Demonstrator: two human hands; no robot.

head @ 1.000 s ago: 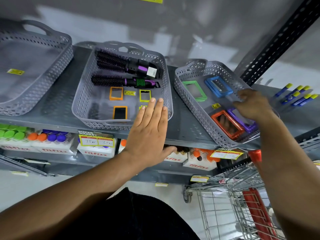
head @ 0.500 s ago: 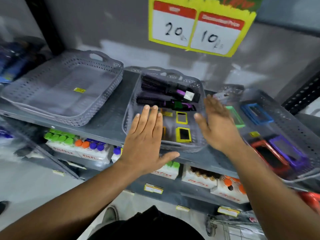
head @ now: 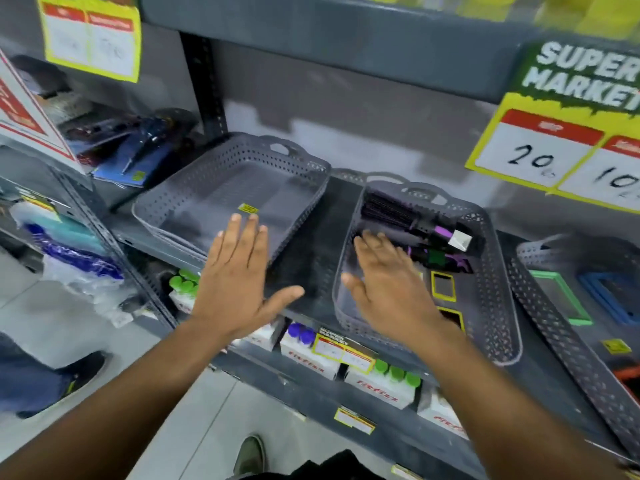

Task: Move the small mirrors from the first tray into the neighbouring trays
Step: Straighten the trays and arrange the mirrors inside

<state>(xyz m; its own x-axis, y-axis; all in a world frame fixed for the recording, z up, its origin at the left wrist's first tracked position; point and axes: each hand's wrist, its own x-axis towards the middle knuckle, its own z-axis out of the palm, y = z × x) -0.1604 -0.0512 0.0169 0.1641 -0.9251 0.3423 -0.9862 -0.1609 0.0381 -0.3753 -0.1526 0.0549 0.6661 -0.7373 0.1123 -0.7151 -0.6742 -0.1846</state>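
Both hands had swung leftward since half a second before: the left hand (head: 239, 285) had left the middle tray (head: 498, 306) and was now spread flat, fingers together and thumb out, over the near edge of the left tray (head: 301, 206), holding nothing. That left tray, a grey perforated basket with a handle cut-out, carried only a little yellow sticker (head: 248, 208) on its floor. And the right hand (head: 391, 292) had crossed in over the middle tray, palm down, fingers loosely splayed, gripping nothing; whether it touched the tray floor could not be told through the blur. From the head view, the small mirrors in that middle tray showed as little rectangles with dark glass in bright yellow frames: one yellow-framed mirror (head: 443, 285) lay flat just right of the hand, a second yellow-framed mirror (head: 453, 317) sat nearer the front, partly under the wrist. Behind them two black hairbrushes (head: 408, 216) with purple bands lay across the back of the tray. Off right, the right tray (head: 554, 327) held larger-looking frames lying flat, a green-framed mirror (head: 561, 296) and beside it a blue-framed mirror (head: 613, 296). All three trays stood side by side on the grey shelf (head: 322, 237), under a yellow price sign (head: 554, 147) reading 20 and 10.
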